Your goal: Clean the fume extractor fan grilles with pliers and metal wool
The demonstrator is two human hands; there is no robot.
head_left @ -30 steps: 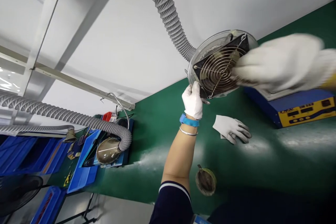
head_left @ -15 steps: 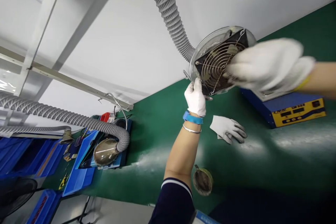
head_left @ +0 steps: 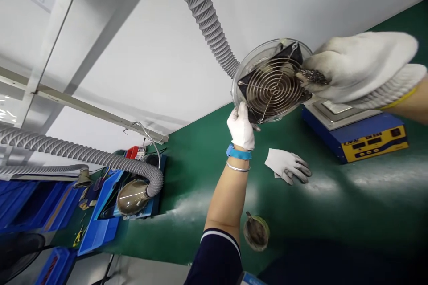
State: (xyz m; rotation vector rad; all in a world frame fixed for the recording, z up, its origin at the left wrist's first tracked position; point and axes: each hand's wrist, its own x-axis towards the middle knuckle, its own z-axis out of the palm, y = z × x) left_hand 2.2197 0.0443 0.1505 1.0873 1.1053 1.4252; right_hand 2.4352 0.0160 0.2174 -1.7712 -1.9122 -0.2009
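My left hand point(head_left: 241, 128), in a white glove with a blue wrist strap below it, pinches the lower left rim of a round clear fume hood point(head_left: 245, 69). Set in the hood's mouth is a square black fan with a round wire guard point(head_left: 274, 88), stained brown. At the guard's right side is my right hand point(head_left: 361, 67), in a thick white cotton glove with darkened fingertips. Its fingers are closed on a dark, bristly clump point(head_left: 314, 77), held close to the guard; I cannot tell whether the two touch.
A grey corrugated hose point(head_left: 205, 18) runs up from the hood. A blue and yellow heating unit point(head_left: 371, 138) stands below my right hand. On the green bench point(head_left: 200, 227) lie a spare glove point(head_left: 287, 164) and a small round tin point(head_left: 256, 233). Another hood point(head_left: 133, 197) and blue bins point(head_left: 100, 234) are left.
My right hand has moved from over the guard's middle to its right side, uncovering the wire rings. My left hand keeps its hold on the rim. The view has shifted slightly.
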